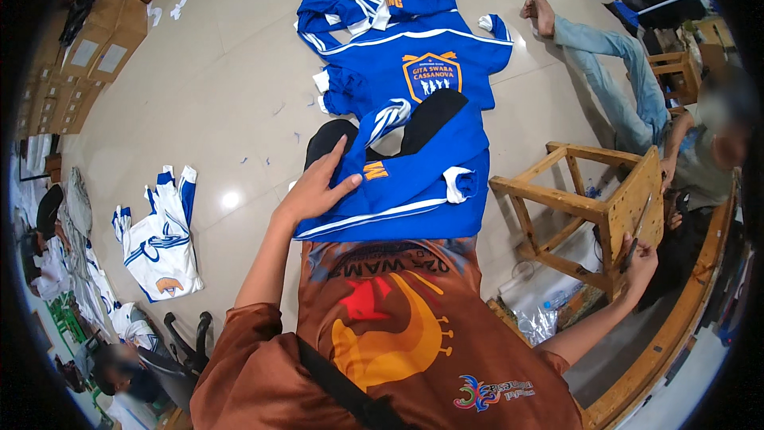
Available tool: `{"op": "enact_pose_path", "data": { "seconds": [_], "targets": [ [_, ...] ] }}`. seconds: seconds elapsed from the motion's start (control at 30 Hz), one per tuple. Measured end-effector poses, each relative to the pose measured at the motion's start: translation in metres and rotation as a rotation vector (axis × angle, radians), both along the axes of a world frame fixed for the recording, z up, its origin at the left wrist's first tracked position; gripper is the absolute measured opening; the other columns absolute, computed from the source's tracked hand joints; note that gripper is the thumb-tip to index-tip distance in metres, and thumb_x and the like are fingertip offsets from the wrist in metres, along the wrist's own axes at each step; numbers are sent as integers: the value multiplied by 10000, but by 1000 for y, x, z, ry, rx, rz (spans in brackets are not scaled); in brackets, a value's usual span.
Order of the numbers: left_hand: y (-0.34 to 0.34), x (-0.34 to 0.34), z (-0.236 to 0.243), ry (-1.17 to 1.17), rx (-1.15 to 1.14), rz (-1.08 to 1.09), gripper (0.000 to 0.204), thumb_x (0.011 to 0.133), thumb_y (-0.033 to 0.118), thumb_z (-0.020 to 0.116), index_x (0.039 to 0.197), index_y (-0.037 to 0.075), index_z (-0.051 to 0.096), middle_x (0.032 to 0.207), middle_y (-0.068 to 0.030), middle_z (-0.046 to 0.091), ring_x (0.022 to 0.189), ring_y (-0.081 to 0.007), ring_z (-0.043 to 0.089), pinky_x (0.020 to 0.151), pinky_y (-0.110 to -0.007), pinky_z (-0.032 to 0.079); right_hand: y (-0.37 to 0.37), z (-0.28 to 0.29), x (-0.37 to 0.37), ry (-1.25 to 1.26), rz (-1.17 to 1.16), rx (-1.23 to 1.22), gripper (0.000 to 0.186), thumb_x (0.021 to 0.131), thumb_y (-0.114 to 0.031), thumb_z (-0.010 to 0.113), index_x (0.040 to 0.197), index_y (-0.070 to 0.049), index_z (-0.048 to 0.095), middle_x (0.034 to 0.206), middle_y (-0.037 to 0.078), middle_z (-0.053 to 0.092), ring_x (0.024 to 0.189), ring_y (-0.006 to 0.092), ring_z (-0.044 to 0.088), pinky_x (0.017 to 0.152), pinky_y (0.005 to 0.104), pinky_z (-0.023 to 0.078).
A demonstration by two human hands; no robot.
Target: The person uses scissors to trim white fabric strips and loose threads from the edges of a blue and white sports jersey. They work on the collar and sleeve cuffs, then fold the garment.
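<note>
A blue jacket (414,209) with white piping and an orange letter lies spread across my lap, over my dark-trousered knees. My left hand (322,183) rests flat on its left part, fingers stretched and thumb apart. Out to the right, beside the seat of a wooden stool (557,203), my right hand (641,264) is closed round a slim tool (634,248) with a dark handle. A thin metallic strip runs on from it along the stool's seat; whether it is a scissor blade is unclear. More blue jackets (434,48) with white stripes lie on the floor beyond my knees.
A white and blue garment (163,243) lies on the tiled floor at left. Cardboard boxes (103,36) stand far left. At right, a person in jeans (613,72) sits with legs stretched out, hands near the stool. Clear plastic wrapping (537,322) lies below the stool; another person (131,374) is lower left.
</note>
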State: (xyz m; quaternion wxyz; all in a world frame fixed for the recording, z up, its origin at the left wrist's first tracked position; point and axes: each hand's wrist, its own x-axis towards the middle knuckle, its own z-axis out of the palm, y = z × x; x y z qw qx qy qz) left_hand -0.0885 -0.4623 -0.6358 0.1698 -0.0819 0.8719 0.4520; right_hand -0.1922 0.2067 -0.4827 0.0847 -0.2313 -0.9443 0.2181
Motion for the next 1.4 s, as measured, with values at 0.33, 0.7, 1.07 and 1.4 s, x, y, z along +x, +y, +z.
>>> {"op": "enact_pose_path", "data": {
  "seconds": [0.33, 0.7, 1.07, 1.4],
  "targets": [
    [-37, 11, -48, 262, -56, 294, 366, 994, 161, 673, 1327, 26, 609, 1238, -217, 657, 1189, -358, 635, 994, -431, 514, 13, 32, -17, -262, 124, -154, 219, 967, -100, 734, 1137, -10, 629, 823, 0, 596, 692, 95, 544, 595, 274, 432],
    [7, 33, 5, -56, -174, -27, 609, 956, 426, 727, 1341, -24, 585, 1331, -252, 585, 1230, -408, 585, 1038, -487, 479, 45, 31, -44, -298, 269, 197, 356, 844, 21, 737, 1162, 15, 576, 1073, 87, 610, 990, 220, 589, 886, 362, 502],
    [-1, 109, -31, 310, -205, 2, 308, 923, 77, 709, 1226, 45, 668, 1171, -174, 699, 1139, -398, 647, 968, -463, 532, -168, -274, 39, -213, 507, -166, 512, 732, -74, 814, 1158, -31, 532, 1116, 188, 592, 1060, 371, 621, 961, 436, 502],
    [-59, 89, -51, -456, 316, 715, 497, 1063, 452, 611, 1196, -21, 688, 922, -65, 705, 783, -156, 651, 718, -286, 530, -192, -429, 123, -637, 447, -207, 615, 755, -146, 854, 1267, -30, 534, 1200, 234, 605, 1104, 426, 629, 935, 490, 534]
  ]
}}
